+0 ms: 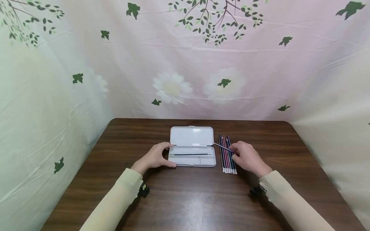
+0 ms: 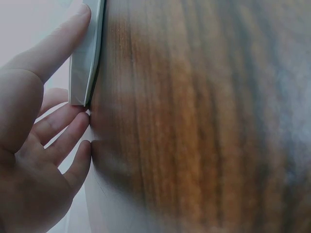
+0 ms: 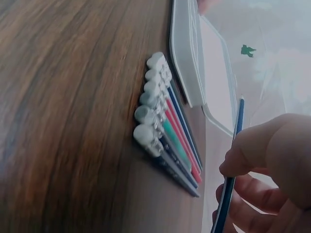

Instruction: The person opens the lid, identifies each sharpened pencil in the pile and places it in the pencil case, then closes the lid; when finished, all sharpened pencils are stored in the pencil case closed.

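Note:
A white pencil case lies on the table with its lid folded back. One pencil rests lengthwise in its tray. My left hand holds the case's left end, thumb at the front edge and fingers around the back corner. In the left wrist view the thumb presses on the case wall. Between thumb and fingers, my right hand pinches a dark blue pencil, its tip pointing at the case's right side. Beneath that hand lies a row of several pencils, white erasers toward me.
The dark wood-grain table carries the case and the pencil row side by side. A patterned cloth with leaves and flowers hangs behind the table and along both sides. Wrist cameras are strapped under both sleeves.

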The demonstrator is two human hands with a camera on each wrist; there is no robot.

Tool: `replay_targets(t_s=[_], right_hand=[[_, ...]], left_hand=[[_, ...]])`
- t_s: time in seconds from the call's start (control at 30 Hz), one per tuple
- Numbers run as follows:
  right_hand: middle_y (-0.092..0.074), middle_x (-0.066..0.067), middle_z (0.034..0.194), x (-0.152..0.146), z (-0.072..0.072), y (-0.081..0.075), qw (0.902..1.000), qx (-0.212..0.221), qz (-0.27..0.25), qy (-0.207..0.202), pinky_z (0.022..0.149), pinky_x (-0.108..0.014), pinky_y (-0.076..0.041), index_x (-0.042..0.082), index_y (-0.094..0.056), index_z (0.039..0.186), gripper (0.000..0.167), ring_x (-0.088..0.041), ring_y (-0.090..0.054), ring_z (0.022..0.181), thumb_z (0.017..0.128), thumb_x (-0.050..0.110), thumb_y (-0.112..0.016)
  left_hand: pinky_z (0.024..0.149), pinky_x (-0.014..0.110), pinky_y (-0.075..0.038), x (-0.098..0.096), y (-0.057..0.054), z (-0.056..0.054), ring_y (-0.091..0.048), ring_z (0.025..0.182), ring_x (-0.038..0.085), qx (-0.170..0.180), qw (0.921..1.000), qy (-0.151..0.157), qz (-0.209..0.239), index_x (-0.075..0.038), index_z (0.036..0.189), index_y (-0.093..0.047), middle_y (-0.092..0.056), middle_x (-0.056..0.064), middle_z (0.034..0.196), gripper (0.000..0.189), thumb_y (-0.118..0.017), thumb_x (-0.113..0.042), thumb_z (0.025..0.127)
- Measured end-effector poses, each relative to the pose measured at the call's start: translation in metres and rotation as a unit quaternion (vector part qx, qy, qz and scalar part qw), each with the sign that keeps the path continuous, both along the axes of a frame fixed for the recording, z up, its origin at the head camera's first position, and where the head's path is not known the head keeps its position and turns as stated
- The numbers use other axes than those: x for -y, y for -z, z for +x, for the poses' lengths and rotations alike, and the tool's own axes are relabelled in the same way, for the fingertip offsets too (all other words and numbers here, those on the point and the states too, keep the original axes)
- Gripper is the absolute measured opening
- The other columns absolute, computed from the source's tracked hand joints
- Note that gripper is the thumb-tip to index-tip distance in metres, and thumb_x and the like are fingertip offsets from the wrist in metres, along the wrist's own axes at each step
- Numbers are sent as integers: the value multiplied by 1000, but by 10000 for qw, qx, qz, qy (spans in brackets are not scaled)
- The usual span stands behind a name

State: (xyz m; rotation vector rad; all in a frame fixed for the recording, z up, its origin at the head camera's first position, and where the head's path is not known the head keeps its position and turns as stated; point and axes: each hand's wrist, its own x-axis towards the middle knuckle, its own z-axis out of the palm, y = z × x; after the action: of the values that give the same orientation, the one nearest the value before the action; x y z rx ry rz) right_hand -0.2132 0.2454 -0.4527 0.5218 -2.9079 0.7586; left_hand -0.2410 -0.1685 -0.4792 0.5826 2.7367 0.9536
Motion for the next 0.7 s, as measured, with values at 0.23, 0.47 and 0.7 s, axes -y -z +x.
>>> replay_targets(t_s=[0.23, 0.47, 0.7], right_hand=[[-71, -8, 100, 13, -2, 2, 9992, -234, -48, -323, 72, -39, -56, 2, -78, 108, 25, -19, -61, 82, 86, -6, -70], [-75, -7, 102, 29, -5, 6, 9962, -572, -73, -658, 81, -45, -60, 4, -78, 105, 26, -22, -70, 93, 85, -9, -69], [-78, -6, 105, 52, -12, 8, 9927, -750, 80, -937, 87, -45, -60, 4, -80, 106, 26, -24, -73, 101, 87, -10, -70]], left_hand=[[111, 47, -46, 1, 1, 1, -58, 125, 25, -5, 10000, 7, 27, -9, 143, -60, -63, 8, 136, 93, -99, -48, 68], [110, 46, -46, 1, 2, -1, -57, 125, 25, 8, 10000, 18, 24, -10, 145, -59, -63, 7, 138, 94, -99, -48, 69], [111, 46, -46, 1, 3, -2, -57, 126, 25, 5, 10000, 8, 24, -10, 145, -59, -62, 6, 139, 94, -99, -48, 69]])
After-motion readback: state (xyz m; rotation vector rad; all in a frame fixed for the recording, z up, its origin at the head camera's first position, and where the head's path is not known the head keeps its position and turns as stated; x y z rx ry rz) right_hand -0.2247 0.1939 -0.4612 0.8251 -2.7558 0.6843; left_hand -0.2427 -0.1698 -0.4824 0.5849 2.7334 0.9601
